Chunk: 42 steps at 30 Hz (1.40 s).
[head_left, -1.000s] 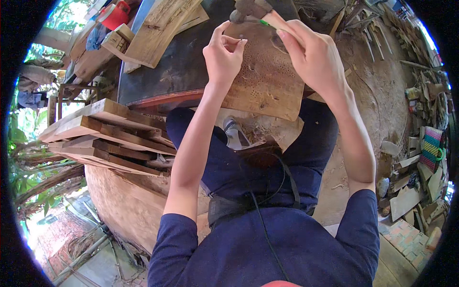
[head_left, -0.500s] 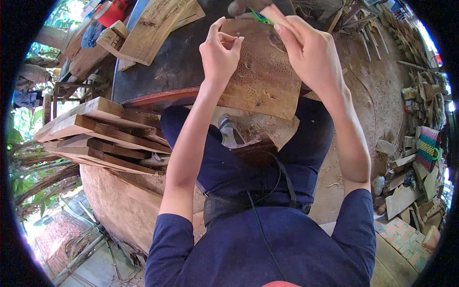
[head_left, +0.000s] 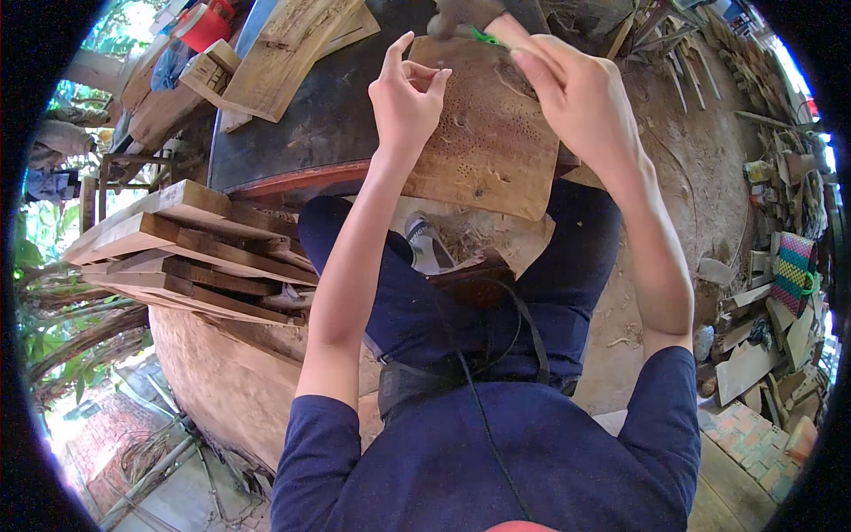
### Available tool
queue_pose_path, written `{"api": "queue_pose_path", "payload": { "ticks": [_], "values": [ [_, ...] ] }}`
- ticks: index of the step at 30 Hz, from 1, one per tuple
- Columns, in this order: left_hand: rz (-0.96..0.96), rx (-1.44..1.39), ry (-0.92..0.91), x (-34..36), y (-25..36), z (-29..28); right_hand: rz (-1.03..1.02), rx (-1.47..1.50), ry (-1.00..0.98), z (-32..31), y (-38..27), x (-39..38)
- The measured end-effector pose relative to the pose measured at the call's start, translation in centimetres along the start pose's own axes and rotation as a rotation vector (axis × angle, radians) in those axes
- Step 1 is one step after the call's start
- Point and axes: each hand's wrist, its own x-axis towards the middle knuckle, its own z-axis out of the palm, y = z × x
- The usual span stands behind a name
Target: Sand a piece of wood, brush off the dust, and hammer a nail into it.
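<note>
My right hand (head_left: 574,93) is closed round the wooden handle of a hammer (head_left: 509,32), whose dark, blurred head hangs over the far edge of a wooden board. The board (head_left: 483,173) is pitted with many small holes and overhangs the near edge of a dark table. Above the board's left side, my left hand (head_left: 406,99) is closed in a pinch, thumb against a fingertip and index finger raised. Whatever the pinch holds is too small to make out. A small green object (head_left: 484,36) shows just below the hammer.
Thick wooden planks (head_left: 297,53) lie on the dark table (head_left: 319,133) at the left. Nearer, a stack of planks (head_left: 191,235) stands beside my left leg. A red container (head_left: 204,27) sits at the far left. Wood scraps and a woven bag (head_left: 793,275) line the right side.
The hammer head has come down slightly and a little to the right. My right forearm has shifted slightly outward, while my left hand stays nearly in place.
</note>
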Motion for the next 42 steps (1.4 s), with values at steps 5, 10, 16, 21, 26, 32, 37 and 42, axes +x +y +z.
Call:
{"api": "queue_pose_path", "payload": {
  "ticks": [5, 10, 16, 21, 26, 32, 37, 42],
  "values": [
    [0.024, 0.0, -0.002, -0.3, 0.0, 0.2, -0.107, -0.009, -0.052, -0.3, 0.0, 0.3],
    [0.004, 0.019, -0.015, -0.3, 0.1, -0.1, 0.338, 0.64, -0.24, 0.4, 1.2, -1.0],
    [0.038, -0.037, -0.022, 0.1, -0.3, 0.0, 0.62, 1.053, -0.283, 4.7, 3.6, -3.5],
    [-0.051, 0.021, -0.028, -0.1, 0.7, -0.1, 0.542, 1.064, -0.29, 5.2, 4.8, -4.1],
    [-0.07, 0.009, -0.022, 0.1, 0.0, -0.3, 0.572, 1.044, -0.247, 6.2, 4.5, -4.4],
    [-0.026, -0.038, -0.043, 0.1, 0.2, -0.2, 0.581, 1.033, -0.214, 6.1, 4.3, -4.3],
    [-0.044, -0.017, -0.038, 0.1, 0.3, -0.4, 0.558, 1.02, -0.24, 6.2, 4.4, -4.4],
    [-0.038, -0.015, -0.037, 0.1, 0.2, -0.4, 0.574, 1.014, -0.251, 6.1, 4.2, -4.4]
  ]
}}
